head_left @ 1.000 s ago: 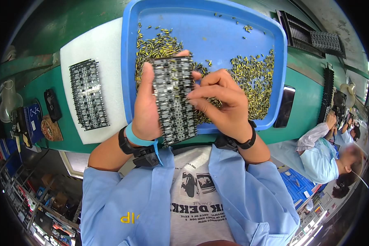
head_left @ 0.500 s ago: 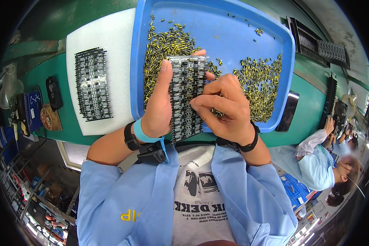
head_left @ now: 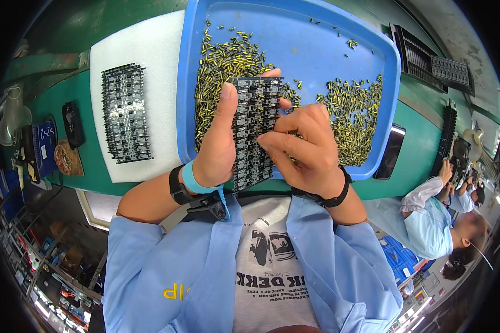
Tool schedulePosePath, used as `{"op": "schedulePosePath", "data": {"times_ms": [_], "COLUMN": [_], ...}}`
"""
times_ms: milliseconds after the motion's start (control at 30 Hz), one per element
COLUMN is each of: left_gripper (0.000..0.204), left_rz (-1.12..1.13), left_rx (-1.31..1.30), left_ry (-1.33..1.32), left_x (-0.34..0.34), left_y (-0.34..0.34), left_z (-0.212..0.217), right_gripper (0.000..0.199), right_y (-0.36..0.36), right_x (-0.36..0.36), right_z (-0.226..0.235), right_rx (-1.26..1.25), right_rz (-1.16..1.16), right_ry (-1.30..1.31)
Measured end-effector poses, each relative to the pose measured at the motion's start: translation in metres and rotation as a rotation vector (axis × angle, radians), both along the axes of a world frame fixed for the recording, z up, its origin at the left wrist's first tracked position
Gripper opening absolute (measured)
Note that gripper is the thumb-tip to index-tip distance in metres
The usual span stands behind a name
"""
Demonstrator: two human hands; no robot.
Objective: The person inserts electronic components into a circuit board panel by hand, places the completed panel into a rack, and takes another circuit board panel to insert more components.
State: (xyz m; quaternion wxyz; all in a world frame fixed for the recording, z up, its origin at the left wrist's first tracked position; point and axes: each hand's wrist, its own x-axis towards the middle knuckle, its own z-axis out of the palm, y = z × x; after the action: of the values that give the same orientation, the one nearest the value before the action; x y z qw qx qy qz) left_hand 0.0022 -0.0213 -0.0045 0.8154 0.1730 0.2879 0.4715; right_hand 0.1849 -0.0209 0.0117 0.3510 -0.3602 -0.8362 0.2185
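My left hand grips a dark circuit board panel, its thumb along the left edge and fingertips showing past the top and right edges. The panel is tilted up over the near side of a blue tray, with rows of small parts across its face. My right hand is closed in a pinch, thumb and index fingertips against the panel's right half. Whatever lies between those fingertips is too small or hidden to name. Many small black-and-yellow capacitors lie heaped in the tray, with a second heap of capacitors at the right.
Left of the tray, a second circuit board panel lies on a white foam sheet. A black phone rests right of the tray. Black racks stand at the far right. Another person works along the bench to the right.
The panel has tilted slightly, and the glare along its top edge is gone. My right hand stays pinched at nearly the same spot on it.
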Motion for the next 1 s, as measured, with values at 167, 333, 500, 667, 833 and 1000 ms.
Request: {"op": "schedulePosePath", "data": {"times_ms": [167,333,500,667,833,1000], "left_gripper": [0.081,0.080,0.081,0.079,0.080,0.081], "left_rz": [-0.020,0.002,0.028,0.020,0.016,-0.006], "left_rx": [0.035,-0.004,-0.044,-0.099,-0.137,-0.103], "left_ry": [0.050,-0.048,-0.252,-0.297,-0.414,-0.481], "left_x": [-0.002,-0.004,-0.012,-0.013,-0.015,-0.017], "left_y": [0.000,0.003,0.007,0.011,0.013,0.015], "left_z": [-0.002,-0.003,-0.011,-0.009,-0.003,-0.010], "right_gripper": [0.029,0.036,0.039,0.041,0.036,0.021], "right_y": [-0.009,-0.011,-0.010,-0.006,-0.002,0.004], "right_x": [-0.003,-0.006,-0.008,-0.007,0.002,0.005], "right_z": [-0.001,-0.002,0.002,0.006,0.000,-0.009], "right_rx": [0.163,0.178,0.190,0.164,-0.091,-0.521], "right_rz": [0.006,-0.024,-0.065,-0.068,-0.176,-0.248], "right_ry": [-0.097,-0.106,-0.151,-0.168,0.172,0.028]}}
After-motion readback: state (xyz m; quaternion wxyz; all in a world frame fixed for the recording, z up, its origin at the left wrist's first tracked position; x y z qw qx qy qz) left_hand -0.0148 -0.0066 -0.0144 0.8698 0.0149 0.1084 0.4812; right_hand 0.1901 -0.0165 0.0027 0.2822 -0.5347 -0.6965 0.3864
